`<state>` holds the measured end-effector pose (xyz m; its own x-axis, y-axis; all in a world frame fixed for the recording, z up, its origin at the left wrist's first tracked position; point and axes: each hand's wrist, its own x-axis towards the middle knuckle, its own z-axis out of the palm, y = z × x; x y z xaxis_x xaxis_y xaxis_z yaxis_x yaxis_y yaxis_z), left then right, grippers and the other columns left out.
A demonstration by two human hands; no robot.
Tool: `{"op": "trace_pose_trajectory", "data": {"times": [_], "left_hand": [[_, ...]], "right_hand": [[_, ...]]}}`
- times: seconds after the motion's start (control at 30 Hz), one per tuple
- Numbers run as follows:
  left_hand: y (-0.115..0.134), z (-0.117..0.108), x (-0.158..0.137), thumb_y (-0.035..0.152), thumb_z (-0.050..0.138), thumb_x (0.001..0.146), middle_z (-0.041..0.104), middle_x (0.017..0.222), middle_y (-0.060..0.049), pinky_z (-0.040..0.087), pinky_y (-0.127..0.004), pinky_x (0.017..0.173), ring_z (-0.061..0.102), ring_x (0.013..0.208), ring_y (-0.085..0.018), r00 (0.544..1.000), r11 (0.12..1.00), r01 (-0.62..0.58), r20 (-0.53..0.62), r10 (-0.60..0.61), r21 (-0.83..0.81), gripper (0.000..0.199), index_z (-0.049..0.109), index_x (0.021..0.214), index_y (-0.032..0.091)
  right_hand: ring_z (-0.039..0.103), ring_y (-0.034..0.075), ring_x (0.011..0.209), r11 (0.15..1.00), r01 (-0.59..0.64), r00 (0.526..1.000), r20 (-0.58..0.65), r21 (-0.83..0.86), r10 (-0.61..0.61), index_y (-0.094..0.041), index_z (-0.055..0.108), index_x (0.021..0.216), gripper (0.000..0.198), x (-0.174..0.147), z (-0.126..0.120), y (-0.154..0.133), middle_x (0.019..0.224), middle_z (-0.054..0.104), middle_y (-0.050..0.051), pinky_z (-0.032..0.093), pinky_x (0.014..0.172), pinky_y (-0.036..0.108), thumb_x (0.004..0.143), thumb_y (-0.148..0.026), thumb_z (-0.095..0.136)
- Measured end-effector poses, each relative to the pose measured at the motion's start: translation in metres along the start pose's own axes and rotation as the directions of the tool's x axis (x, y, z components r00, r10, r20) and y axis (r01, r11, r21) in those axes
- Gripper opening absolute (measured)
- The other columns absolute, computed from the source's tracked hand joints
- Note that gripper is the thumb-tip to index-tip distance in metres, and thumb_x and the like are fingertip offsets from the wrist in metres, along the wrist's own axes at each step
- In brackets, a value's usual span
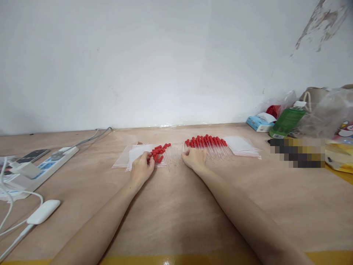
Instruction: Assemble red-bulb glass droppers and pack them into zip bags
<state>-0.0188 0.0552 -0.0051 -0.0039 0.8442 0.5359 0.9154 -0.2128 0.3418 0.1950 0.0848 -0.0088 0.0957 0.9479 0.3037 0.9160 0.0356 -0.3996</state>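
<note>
Loose red rubber dropper bulbs (160,149) lie in a small heap left of centre. My left hand (142,166) is at the heap's near edge, thumb and fingertips closed around a red bulb, partly hidden. Bare thin glass dropper tubes (174,154) lie side by side between my hands. My right hand (194,158) is closed, thumb and forefinger pinching a clear glass tube whose upper end stands just above the fingers. Behind and right of that hand, droppers with red bulbs (209,140) fan out in a row, their glass tubes pointing toward me.
Clear zip bags (121,158) lie under and left of the loose bulbs, more bags (242,146) right of the fan. A power strip (41,171) with cables and a phone (34,156) sits at left. A tissue pack (259,123) and green bottle (287,120) stand at right.
</note>
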Motion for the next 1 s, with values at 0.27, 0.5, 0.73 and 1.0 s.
{"op": "trace_pose_trajectory", "data": {"times": [0.27,0.5,0.73,1.0], "left_hand": [[-0.003,-0.008,0.006,0.019,0.046,0.073,0.06,0.084,-0.004,0.042,-0.027,0.063,0.057,0.064,-0.015,0.997,0.999,0.047,-0.068,-0.046,0.026,0.014,0.053,0.084,0.018],[0.027,0.0,-0.014,0.014,0.04,0.079,0.05,0.09,-0.006,0.044,-0.029,0.075,0.052,0.083,-0.017,0.971,0.953,-0.211,-0.157,0.18,-0.215,0.031,0.051,0.108,0.017],[0.062,0.004,-0.047,0.024,0.047,0.082,0.049,0.081,-0.003,0.043,-0.026,0.067,0.049,0.075,-0.014,0.923,0.869,-0.292,0.121,0.365,-0.399,0.012,0.055,0.089,0.018],[0.057,0.005,-0.043,0.03,0.045,0.084,0.055,0.076,-0.002,0.041,-0.026,0.066,0.05,0.072,-0.014,0.936,0.881,-0.231,0.154,0.318,-0.413,0.017,0.057,0.084,0.017]], "right_hand": [[0.058,0.017,0.075,0.938,0.267,0.945,-0.252,0.222,-0.209,-0.016,0.056,0.083,0.019,-0.018,0.0,0.023,0.079,0.065,0.006,0.032,0.078,0.033,0.083,-0.026,0.04],[0.054,0.016,0.073,0.784,0.556,0.822,-0.323,0.276,-0.469,-0.018,0.056,0.087,0.019,-0.051,-0.016,0.052,0.079,0.06,0.005,0.039,0.07,0.029,0.085,-0.023,0.038],[0.048,0.013,0.058,0.762,0.528,0.849,-0.209,0.375,-0.485,-0.018,0.054,0.083,0.015,-0.065,-0.035,0.048,0.064,0.053,0.001,0.038,0.058,0.025,0.084,-0.026,0.041],[0.047,0.012,0.059,0.756,0.565,0.819,-0.119,0.331,-0.561,-0.018,0.053,0.08,0.013,-0.066,-0.044,0.045,0.065,0.054,0.0,0.036,0.063,0.026,0.083,-0.022,0.041]]}}
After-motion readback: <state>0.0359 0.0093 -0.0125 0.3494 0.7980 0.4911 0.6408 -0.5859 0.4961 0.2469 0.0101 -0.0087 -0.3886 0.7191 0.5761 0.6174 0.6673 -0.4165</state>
